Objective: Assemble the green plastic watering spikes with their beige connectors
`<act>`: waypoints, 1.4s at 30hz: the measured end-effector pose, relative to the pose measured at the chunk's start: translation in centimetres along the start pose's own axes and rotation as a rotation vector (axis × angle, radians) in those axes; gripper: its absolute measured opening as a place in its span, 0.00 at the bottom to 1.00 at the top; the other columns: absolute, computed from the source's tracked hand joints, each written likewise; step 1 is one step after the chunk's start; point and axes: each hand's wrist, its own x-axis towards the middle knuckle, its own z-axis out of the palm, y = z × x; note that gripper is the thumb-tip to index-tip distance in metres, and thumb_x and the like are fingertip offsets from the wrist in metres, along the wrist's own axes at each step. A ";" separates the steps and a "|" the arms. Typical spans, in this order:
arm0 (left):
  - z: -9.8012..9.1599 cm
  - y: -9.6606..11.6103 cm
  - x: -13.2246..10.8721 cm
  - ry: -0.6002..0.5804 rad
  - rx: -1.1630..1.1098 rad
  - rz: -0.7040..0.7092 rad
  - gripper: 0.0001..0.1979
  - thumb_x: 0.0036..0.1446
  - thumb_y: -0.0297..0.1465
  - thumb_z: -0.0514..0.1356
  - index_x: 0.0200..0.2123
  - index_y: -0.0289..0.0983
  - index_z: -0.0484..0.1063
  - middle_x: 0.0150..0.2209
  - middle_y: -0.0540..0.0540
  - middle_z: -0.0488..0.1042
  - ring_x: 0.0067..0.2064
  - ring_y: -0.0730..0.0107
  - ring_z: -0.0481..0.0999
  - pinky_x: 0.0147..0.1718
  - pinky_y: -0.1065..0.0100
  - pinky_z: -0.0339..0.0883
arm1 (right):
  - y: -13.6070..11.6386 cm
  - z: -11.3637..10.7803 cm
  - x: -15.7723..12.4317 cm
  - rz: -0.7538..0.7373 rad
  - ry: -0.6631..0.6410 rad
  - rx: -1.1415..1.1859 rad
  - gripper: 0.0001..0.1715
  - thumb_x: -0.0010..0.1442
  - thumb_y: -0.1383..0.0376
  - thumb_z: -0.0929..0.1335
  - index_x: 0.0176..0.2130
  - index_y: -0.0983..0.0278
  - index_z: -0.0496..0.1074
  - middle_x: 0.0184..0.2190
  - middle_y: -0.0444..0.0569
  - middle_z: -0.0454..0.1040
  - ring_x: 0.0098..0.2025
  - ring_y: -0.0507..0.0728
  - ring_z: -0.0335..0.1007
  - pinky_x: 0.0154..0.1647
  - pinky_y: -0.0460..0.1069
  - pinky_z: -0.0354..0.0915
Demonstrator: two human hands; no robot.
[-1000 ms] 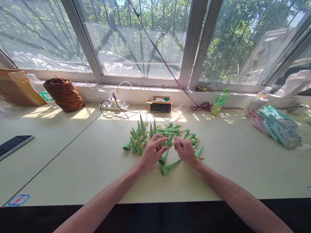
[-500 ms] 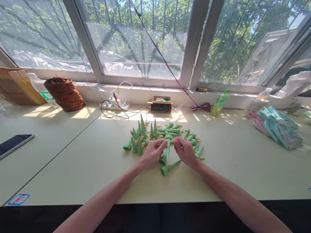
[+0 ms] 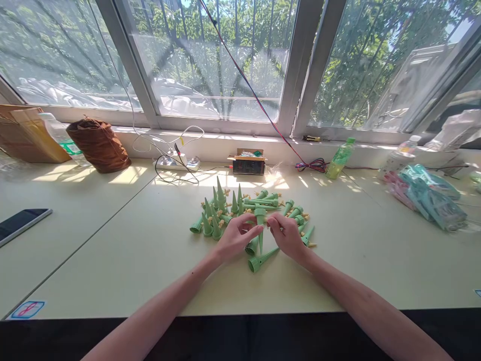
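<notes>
mid-frame, left hand (image 3: pixel 237 235) pinches a tapered green spike (image 3: pixel 260 214), right hand (image 3: pixel 287 234) clenched beside it, contents hidden; bottle label (image 3: pixel 72 148), far left, unreadable!

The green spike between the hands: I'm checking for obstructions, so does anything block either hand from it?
Nothing visible does. The left hand holds the green spike, and the right hand is beside its wide upper end; what it pinches is too small to tell. Other green spikes are around, not between.
</notes>
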 end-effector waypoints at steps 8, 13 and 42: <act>-0.2 -1.2 0.1 0.031 0.138 0.109 0.13 0.58 0.39 0.65 0.35 0.35 0.70 0.36 0.51 0.61 0.27 0.79 0.63 0.22 0.76 0.60 | -0.3 0.2 0.1 0.078 0.001 0.061 0.31 0.72 0.50 0.58 0.22 0.62 0.62 0.14 0.40 0.59 0.17 0.50 0.54 0.22 0.47 0.53; -0.3 -1.1 0.1 0.037 0.206 0.166 0.13 0.59 0.39 0.65 0.37 0.35 0.72 0.39 0.48 0.65 0.27 0.80 0.64 0.22 0.76 0.62 | -0.6 0.4 0.2 0.180 -0.014 0.190 0.33 0.71 0.48 0.59 0.20 0.62 0.62 0.11 0.40 0.57 0.15 0.50 0.53 0.19 0.47 0.52; -0.3 -0.7 0.5 0.022 -0.032 -0.128 0.27 0.62 0.54 0.54 0.25 0.36 0.61 0.15 0.55 0.60 0.18 0.79 0.59 0.16 0.76 0.50 | 0.5 0.1 0.0 0.028 -0.063 0.014 0.23 0.72 0.56 0.59 0.26 0.61 0.62 0.16 0.39 0.62 0.19 0.49 0.56 0.24 0.46 0.54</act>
